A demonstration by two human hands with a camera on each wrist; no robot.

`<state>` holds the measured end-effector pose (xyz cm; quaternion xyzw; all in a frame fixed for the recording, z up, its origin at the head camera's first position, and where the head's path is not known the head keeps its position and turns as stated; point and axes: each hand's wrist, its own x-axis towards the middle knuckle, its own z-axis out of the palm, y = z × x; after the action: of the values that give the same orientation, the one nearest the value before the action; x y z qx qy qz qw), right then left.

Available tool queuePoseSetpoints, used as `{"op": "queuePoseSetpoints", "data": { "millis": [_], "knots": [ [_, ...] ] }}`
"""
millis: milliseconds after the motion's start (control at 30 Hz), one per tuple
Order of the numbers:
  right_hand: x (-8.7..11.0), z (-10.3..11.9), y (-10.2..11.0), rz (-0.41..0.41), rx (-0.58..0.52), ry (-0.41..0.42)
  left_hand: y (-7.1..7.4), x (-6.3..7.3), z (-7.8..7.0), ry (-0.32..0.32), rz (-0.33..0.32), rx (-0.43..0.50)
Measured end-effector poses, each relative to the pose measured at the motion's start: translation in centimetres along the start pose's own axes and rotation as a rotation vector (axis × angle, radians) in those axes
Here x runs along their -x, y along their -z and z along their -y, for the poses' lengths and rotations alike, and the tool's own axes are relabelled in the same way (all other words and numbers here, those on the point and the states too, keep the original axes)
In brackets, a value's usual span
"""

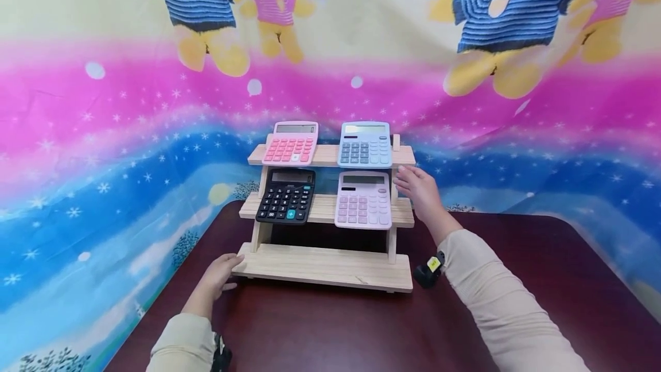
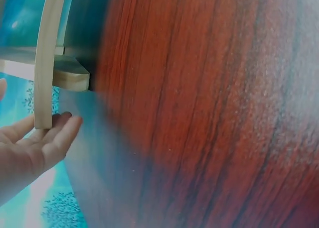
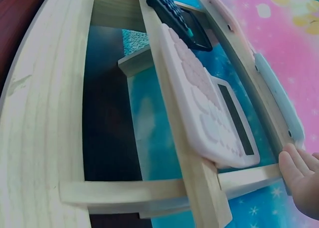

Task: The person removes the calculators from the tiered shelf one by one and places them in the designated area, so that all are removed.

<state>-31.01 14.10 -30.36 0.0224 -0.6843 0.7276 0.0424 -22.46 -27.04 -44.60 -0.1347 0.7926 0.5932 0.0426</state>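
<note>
A three-tier wooden stand holds several calculators. On its top shelf lean a pink calculator and a light blue calculator. A black calculator and a pale pink-lilac calculator lean on the middle shelf. My left hand holds the left end of the bottom shelf; in the left wrist view the board lies between thumb and fingers. Beside the stand's right side, just under the top shelf's end, my right hand has its fingers extended, fingertips right at the wood.
The stand stands on a dark red-brown table. Close behind it hangs a colourful cloth printed with bears and snowflakes. A black wrist device with a yellow tag is on the right forearm.
</note>
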Motion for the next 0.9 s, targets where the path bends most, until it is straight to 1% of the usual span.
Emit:
{"op": "queuePoseSetpoints", "data": {
  "millis": [33,67,167,233,267,300,367,433,500,533,567,667,767,900],
  "knots": [
    [-0.8,-0.6,0.2,-0.01,-0.011,-0.002,0.0,-0.7,0.6,-0.003,-0.005,0.033],
    [-1.0,-0.6,0.3,-0.014,-0.017,-0.005,-0.2,-0.9,0.7,-0.002,-0.005,0.067],
    [-3.8,-3.2,1.2,-0.042,-0.036,0.011,-0.6,-1.2,1.0,0.018,-0.005,0.163],
    [-5.6,-4.9,1.7,-0.066,-0.042,0.017,-0.7,-0.8,0.5,0.033,-0.004,0.214],
    [-5.9,-5.0,1.6,-0.073,-0.043,0.017,-0.8,-0.4,0.0,0.042,-0.007,0.234],
    [-6.2,-5.4,1.7,-0.062,-0.073,0.019,-0.8,-0.5,0.0,0.048,-0.015,0.25],
    [-6.1,-5.0,1.3,-0.064,-0.07,0.005,-0.7,-0.6,0.1,0.053,-0.03,0.282],
    [-5.9,-4.6,1.0,-0.064,-0.091,-0.001,-0.6,-0.6,0.0,0.054,-0.039,0.301],
    [-5.5,-3.8,0.6,-0.059,-0.089,-0.011,-0.5,-0.7,-0.1,0.053,-0.05,0.313],
    [-5.7,-3.7,0.4,-0.076,-0.071,-0.01,-0.4,-0.6,-0.2,0.052,-0.053,0.318],
    [-5.7,-3.5,0.2,-0.081,-0.08,-0.01,-0.3,-0.6,-0.2,0.049,-0.055,0.319],
    [-5.1,-2.4,-0.5,-0.077,-0.072,-0.011,0.0,-0.4,-0.2,0.046,-0.079,0.318],
    [-5.2,-2.4,-0.7,-0.077,-0.091,-0.018,0.2,-0.2,0.0,0.052,-0.099,0.323],
    [-4.1,-1.5,-1.2,-0.089,-0.075,-0.033,0.1,0.1,0.4,0.054,-0.102,0.348]
  ]
}}
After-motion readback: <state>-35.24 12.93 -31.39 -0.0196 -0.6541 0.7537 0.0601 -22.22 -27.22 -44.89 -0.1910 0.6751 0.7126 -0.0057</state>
